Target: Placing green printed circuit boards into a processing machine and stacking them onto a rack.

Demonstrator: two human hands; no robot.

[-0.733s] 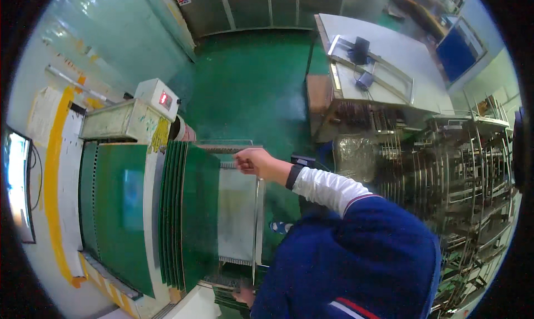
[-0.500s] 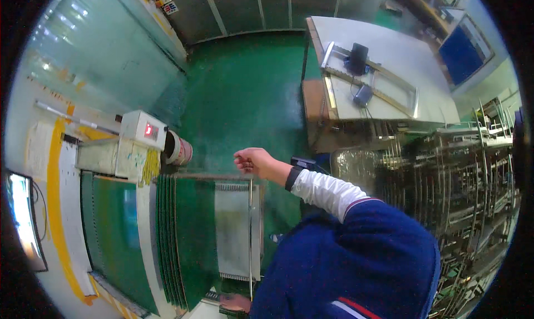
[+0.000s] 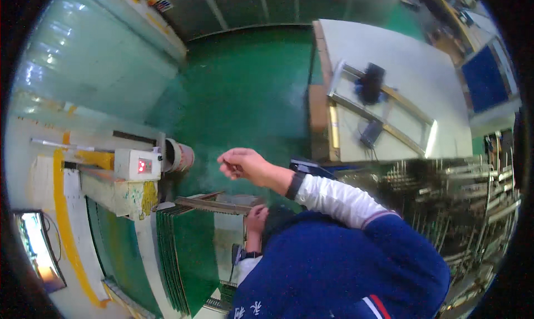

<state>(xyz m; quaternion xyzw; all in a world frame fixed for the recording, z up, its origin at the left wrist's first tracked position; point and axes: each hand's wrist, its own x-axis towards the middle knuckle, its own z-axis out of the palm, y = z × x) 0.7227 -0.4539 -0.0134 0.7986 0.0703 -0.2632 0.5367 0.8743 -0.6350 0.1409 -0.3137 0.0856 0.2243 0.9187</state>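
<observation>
My right hand (image 3: 243, 166), in a white sleeve with a dark wristband, hovers over the green floor beyond the rack. Its fingers are loosely curled and apart, with nothing visible in them. Below it, my left hand (image 3: 256, 219) is at the near right corner of a rack (image 3: 236, 206) with ridged bars. The fingers of that hand bend at the bar's end and seem to grip it. Several thin green panels (image 3: 192, 258) stand on edge, side by side, left of my left hand. A pale panel (image 3: 229, 230) shows between them and my left wrist.
A white control box (image 3: 138, 165) with a lit red display stands left, beside a bucket (image 3: 181, 155). On the white table (image 3: 389, 46) at right lie a metal frame (image 3: 384, 121) and two dark devices. Metal racks (image 3: 461, 207) crowd the right. A lit screen (image 3: 36, 249) is at far left.
My left hand has moved from the near end of the rack up to its far bar. My right hand stays in the air, fingers slightly more spread. The whole view has shifted a little.
</observation>
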